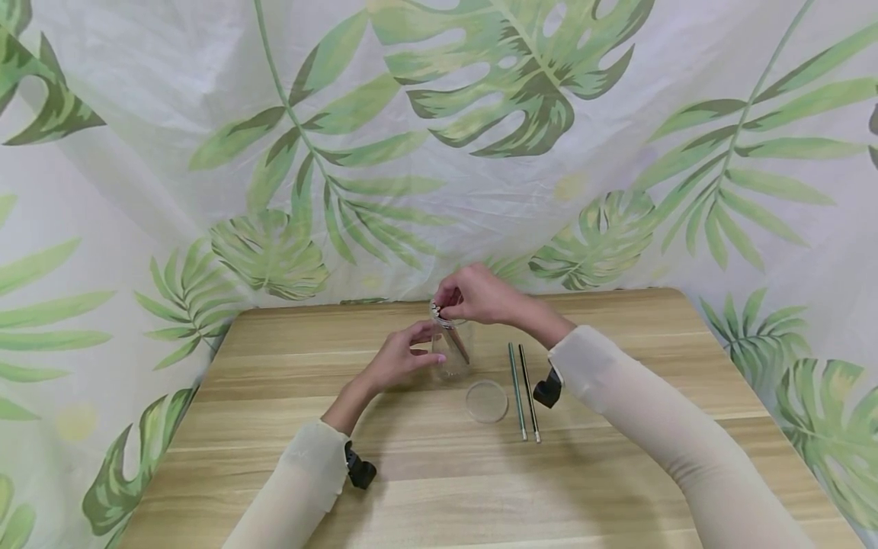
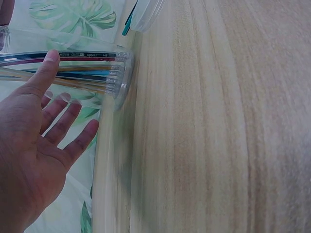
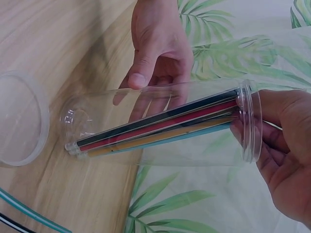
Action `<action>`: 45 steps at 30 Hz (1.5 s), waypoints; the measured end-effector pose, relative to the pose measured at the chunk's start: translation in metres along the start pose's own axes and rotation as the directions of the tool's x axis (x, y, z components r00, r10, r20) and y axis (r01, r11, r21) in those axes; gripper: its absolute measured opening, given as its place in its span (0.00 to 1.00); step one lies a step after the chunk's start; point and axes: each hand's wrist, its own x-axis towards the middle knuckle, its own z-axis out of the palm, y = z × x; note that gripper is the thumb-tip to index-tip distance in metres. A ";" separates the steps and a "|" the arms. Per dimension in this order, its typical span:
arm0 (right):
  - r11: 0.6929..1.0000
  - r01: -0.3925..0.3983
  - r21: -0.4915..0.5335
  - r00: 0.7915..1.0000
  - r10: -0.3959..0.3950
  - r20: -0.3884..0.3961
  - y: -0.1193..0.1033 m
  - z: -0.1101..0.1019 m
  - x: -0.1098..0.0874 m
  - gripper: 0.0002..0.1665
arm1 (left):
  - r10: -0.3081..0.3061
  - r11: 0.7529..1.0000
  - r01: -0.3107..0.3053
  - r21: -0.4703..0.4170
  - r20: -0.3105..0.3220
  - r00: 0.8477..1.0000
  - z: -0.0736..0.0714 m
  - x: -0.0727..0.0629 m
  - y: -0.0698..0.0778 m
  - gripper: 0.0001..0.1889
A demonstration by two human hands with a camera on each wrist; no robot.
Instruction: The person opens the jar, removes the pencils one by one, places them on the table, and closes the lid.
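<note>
A clear plastic jar (image 1: 450, 367) stands at the back of the table, holding a slanted bundle of pencils (image 3: 165, 121) in black, red, yellow and blue. Their silver-banded eraser ends sit at the jar's bottom. My left hand (image 2: 36, 131) steadies the jar from the left, its thumb on the near side and fingers spread on the far side. At the mouth, my right hand (image 1: 483, 296) reaches its fingertips (image 3: 236, 128) inside and pinches the upper ends of the pencils. Part of the right fingers shows only through the jar's rim.
A round clear lid (image 1: 487, 402) lies in front of the jar. To its right, a green pencil (image 1: 517, 393) and a black pencil (image 1: 529, 393) lie side by side. Behind the wooden table (image 1: 425, 488) hangs a leaf-print cloth (image 1: 480, 191).
</note>
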 end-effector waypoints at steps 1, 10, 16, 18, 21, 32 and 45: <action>1.000 -0.003 -0.003 1.000 0.003 0.000 0.000 0.000 0.000 0.02 | 0.000 1.000 0.000 -0.002 -0.001 1.000 0.000 0.000 0.000 0.34; 1.000 0.011 -0.014 1.000 -0.011 -0.018 -0.001 0.001 -0.001 0.03 | -0.006 1.000 0.006 0.001 -0.001 1.000 0.000 0.000 -0.002 0.34; 0.999 0.031 0.013 0.999 -0.030 -0.040 0.002 0.000 -0.001 0.02 | -0.004 1.000 0.004 -0.014 -0.005 1.000 -0.001 0.000 -0.002 0.34; 0.999 0.028 0.017 0.998 -0.027 -0.051 0.002 0.000 -0.001 0.02 | -0.001 1.000 0.001 -0.010 -0.005 1.000 -0.001 0.000 -0.001 0.34; 1.000 0.012 0.026 0.998 -0.010 -0.064 0.002 -0.001 -0.002 0.02 | -0.004 1.000 0.004 -0.006 -0.001 1.000 -0.001 0.001 -0.001 0.34; 0.994 0.004 0.112 0.992 0.011 -0.127 -0.001 -0.001 -0.003 0.02 | -0.011 1.000 0.011 0.006 -0.001 1.000 -0.001 0.001 0.001 0.34; 0.969 0.023 0.247 0.977 0.031 -0.210 0.005 0.001 -0.005 0.05 | -0.008 1.000 0.009 0.013 -0.004 1.000 0.000 0.001 -0.002 0.34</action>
